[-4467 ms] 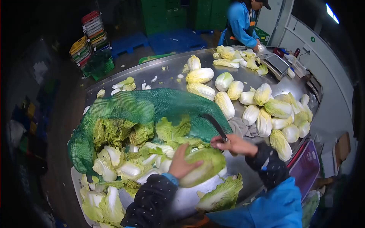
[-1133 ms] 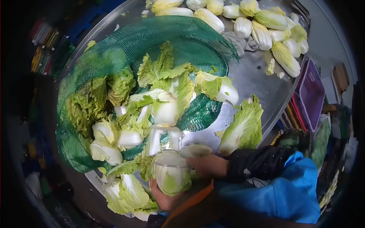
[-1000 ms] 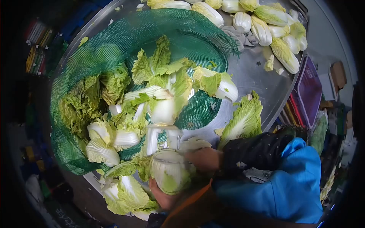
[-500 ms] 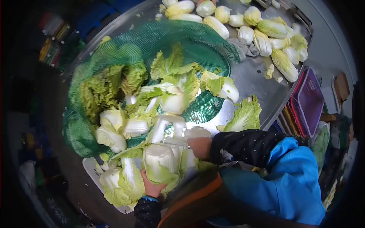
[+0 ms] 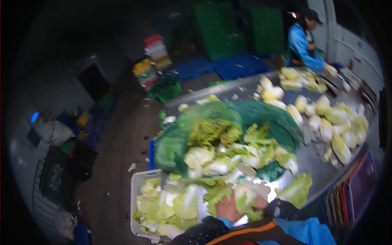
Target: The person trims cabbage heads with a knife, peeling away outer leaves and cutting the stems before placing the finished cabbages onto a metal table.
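Note:
My left hand (image 5: 228,209) lies with spread fingers on loose green leaves, its fingertips beside a trimmed napa cabbage (image 5: 245,192). On the other side of that cabbage is my right hand (image 5: 260,203), blurred, its fingers looking curled; whatever it holds is hidden. Cut cabbage pieces and leaves lie just beyond both hands, partly inside a green mesh sack (image 5: 173,153). A large loose leaf (image 5: 296,191) rests on the metal table to the right.
A white crate (image 5: 136,204) full of cabbage leaves stands at left. Peeled cabbages (image 5: 325,130) are heaped on the metal table (image 5: 312,157) at right. A co-worker (image 5: 304,43) in blue handles cabbage at the far end. Stacked coloured crates (image 5: 359,183) sit by the table's right edge.
My view has tilted up and swung left, bringing the floor, the white crate and the co-worker into sight. My left hand has gone from gripping the cabbage's base to spread fingers.

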A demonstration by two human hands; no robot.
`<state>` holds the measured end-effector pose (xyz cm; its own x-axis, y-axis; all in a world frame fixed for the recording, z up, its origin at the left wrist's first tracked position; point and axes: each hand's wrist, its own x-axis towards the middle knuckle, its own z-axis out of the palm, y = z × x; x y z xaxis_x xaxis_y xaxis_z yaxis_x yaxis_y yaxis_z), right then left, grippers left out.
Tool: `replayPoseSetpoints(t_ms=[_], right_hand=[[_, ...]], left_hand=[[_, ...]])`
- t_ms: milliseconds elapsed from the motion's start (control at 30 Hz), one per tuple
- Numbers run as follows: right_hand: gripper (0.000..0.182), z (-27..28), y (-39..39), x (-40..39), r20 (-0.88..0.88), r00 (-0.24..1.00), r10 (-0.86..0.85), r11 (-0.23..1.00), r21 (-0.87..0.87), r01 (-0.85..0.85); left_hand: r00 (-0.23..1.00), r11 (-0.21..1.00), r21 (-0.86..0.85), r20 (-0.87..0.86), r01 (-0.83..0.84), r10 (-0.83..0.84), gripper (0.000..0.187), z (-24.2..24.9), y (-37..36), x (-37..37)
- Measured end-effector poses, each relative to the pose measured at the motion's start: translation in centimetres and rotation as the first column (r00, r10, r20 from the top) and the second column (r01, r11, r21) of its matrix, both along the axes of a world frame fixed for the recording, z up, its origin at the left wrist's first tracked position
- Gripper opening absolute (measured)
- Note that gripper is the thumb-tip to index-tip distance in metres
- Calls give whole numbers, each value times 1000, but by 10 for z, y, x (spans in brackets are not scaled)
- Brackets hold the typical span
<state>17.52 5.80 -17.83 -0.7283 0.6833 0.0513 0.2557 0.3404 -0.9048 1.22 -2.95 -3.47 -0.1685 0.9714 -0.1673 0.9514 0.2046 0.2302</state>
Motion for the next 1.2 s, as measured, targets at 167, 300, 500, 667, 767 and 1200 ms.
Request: replayPoseSetpoints(t_ms=[167, 300, 500, 667, 767, 1200], right_hand=[[38, -68, 8, 6, -14, 996, -92, 935, 344, 91], [23, -4, 15, -5, 476, 879, 19, 881, -423, 210], [24, -3, 13, -2, 387, 921, 45, 817, -545, 189], [25, 4, 1, 7, 209, 961, -181, 911, -332, 244], [26, 28, 9, 5, 87, 952, -293, 900, -311, 306], [68, 160, -25, 20, -530, 702, -476, 675, -732, -94]], left_hand=[[969, 954, 268, 164, 137, -185, 98, -14, -23, -17], [-62, 871, -466, 875, 158, 479, 64, -35, 22, -91], [-603, 938, -346, 743, 23, 289, 54, -116, -21, -121], [-163, 974, -138, 981, -180, 109, 84, -44, -6, -76], [268, 860, -460, 820, -218, 506, 89, 2, 39, -52], [-242, 984, 46, 966, -172, -87, 82, 39, 28, -41]])
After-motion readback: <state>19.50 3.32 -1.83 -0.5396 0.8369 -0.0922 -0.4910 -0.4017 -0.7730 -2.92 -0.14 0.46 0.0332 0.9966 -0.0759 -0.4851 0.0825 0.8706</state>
